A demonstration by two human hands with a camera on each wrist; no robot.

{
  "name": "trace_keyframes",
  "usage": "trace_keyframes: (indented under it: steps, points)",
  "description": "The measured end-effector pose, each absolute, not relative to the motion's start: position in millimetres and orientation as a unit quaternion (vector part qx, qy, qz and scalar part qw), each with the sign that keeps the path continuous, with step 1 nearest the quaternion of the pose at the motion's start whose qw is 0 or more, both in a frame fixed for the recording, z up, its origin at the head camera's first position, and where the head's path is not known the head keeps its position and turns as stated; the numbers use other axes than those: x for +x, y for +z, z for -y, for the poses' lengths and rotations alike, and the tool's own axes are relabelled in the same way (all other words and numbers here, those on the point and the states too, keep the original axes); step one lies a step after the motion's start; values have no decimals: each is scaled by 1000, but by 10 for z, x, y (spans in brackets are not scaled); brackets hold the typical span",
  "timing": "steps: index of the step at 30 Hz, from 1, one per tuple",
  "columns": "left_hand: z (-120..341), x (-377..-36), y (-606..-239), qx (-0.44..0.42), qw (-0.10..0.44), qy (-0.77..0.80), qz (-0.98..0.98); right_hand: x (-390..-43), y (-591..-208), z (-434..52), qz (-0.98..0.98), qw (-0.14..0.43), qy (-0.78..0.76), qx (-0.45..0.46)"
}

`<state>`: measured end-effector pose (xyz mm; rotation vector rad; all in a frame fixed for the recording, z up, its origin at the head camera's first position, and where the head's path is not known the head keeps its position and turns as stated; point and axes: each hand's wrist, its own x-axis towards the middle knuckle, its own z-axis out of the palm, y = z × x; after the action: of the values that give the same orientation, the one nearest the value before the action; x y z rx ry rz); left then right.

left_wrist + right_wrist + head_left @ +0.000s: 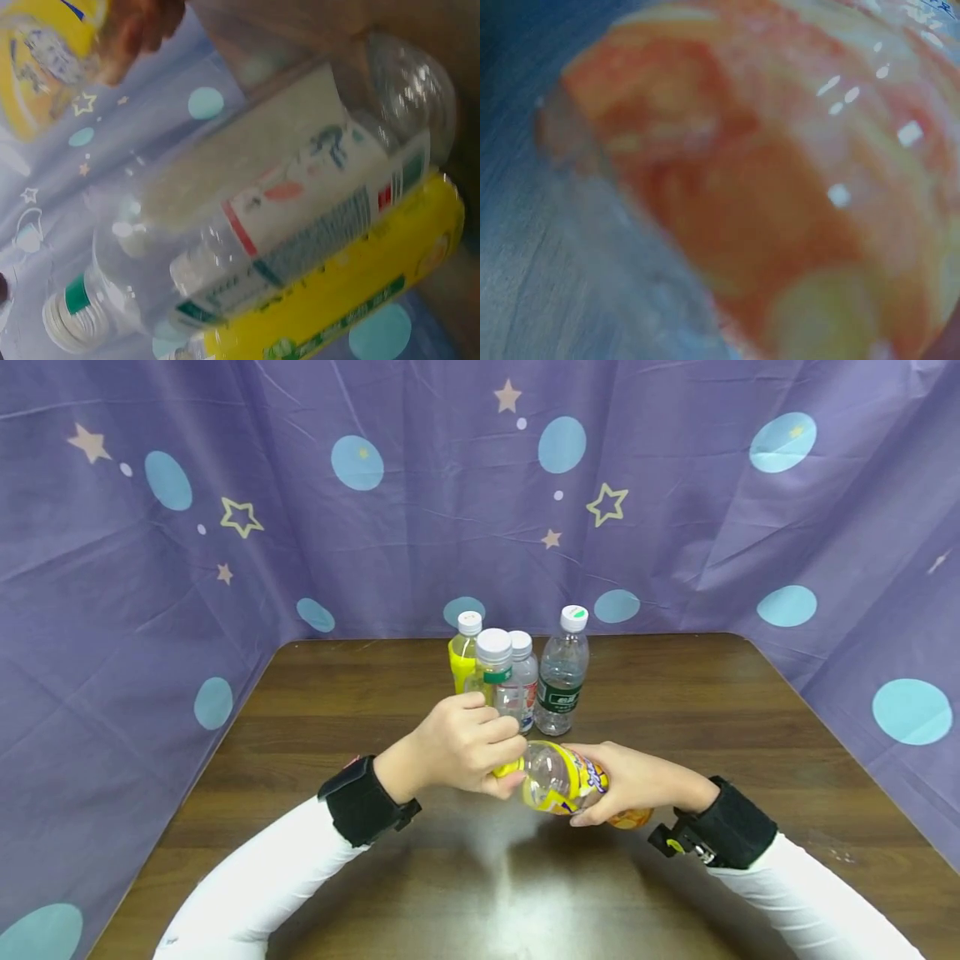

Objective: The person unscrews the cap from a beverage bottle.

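Observation:
A clear plastic bottle with a yellow label lies tilted sideways between the two hands in the head view, its neck toward the left. My right hand grips its body from the right, thumb below the label. At the neck end, the curled fingers of my left hand hold the yellow cap, mostly covering it. The bottle's orange-printed lower part fills the right wrist view, blurred. Seen from the left wrist, the labelled bottle is at the upper left beside fingers.
Behind the hands stand several upright bottles: a yellow-labelled one, a white-capped one with a green neck ring, another white-capped one and a green-labelled one. The wooden table meets a purple curtain.

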<state>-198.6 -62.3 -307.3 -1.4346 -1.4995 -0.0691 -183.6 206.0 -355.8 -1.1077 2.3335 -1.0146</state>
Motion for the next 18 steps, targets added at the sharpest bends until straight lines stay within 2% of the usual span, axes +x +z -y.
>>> trace_keyframes:
  steps: [3,8,10,13,18]
  points:
    - [603,-1946,-3131,-542,472,-48,694,-1842,-3556,-2079,-836,165,-358,-382]
    - [574,-1817,-3160,-390,297,-99,866,-1873,-3565,-2087,-865,117,-336,-355]
    - [577,-1780,-3155,-356,246,-106,895,-1885,-3572,-2082,-866,115,-335,-354]
    - [605,-1760,-3125,-365,223,-115,897,-1879,-3574,-2076,-857,122,-352,-354]
    - [716,-1761,-2964,-451,160,-196,856,-1862,-3537,-2091,-846,136,-380,-350]
